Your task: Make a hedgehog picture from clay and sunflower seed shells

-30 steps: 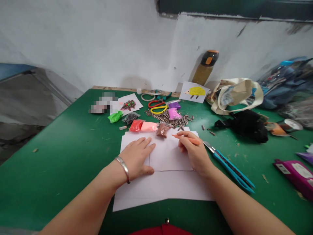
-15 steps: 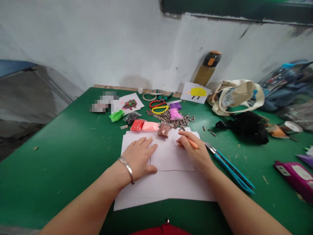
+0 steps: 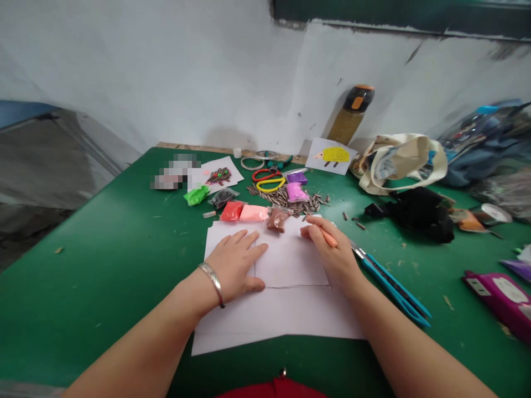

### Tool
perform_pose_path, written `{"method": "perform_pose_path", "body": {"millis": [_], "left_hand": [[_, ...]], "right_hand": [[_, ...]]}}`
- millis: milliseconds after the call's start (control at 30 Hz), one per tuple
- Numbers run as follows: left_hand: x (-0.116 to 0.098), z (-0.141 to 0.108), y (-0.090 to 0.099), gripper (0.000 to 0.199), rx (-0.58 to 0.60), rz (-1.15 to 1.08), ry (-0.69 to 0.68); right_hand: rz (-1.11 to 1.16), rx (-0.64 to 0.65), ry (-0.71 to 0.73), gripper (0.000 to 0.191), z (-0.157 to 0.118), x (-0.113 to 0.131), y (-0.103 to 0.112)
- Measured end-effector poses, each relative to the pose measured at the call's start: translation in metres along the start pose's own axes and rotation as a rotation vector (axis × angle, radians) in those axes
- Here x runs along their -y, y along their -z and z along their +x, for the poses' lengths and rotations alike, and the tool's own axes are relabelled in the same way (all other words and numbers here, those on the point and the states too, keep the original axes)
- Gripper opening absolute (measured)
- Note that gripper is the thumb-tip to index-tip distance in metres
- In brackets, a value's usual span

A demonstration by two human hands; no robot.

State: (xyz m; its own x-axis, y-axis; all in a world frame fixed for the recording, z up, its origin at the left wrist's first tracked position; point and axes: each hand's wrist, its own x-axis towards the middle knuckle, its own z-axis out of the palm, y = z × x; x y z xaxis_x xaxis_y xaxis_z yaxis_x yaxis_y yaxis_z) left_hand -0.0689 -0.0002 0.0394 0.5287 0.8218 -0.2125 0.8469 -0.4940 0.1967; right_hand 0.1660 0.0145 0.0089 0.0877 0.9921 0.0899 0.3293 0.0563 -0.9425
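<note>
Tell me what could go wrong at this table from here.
The blue-handled craft knife lies just beside the right hand, its metal end pointing up past the hand, so a sideways slip might nick it. The stacked white paper sheets seem steadied only by the left hand lying flat; lifting it could let them shift under the orange pencil. The brown plastic packet at the paper's top edge might get knocked.

An orange pencil (image 3: 328,237) is slanting in the right hand (image 3: 335,257) above overlapping white paper sheets (image 3: 277,326) lying flat.
</note>
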Motion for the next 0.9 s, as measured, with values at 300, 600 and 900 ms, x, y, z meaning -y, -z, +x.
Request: {"method": "perform_pose_path", "body": {"millis": [300, 600, 900], "left_hand": [[-0.002, 0.0, 0.004, 0.072, 0.007, 0.025, -0.009], [-0.004, 0.001, 0.005, 0.076, 0.03, -0.02, 0.016], [-0.003, 0.001, 0.003, 0.076, 0.032, -0.024, 0.004]], "right_hand": [[0.171, -0.02, 0.067, 0.038, -0.007, 0.007, -0.001], [0.155, 0.289, 0.067, 0.015, -0.03, 0.024, -0.021], [0.137, 0.299, -0.003, 0.005, -0.032, 0.025, -0.024]]}}
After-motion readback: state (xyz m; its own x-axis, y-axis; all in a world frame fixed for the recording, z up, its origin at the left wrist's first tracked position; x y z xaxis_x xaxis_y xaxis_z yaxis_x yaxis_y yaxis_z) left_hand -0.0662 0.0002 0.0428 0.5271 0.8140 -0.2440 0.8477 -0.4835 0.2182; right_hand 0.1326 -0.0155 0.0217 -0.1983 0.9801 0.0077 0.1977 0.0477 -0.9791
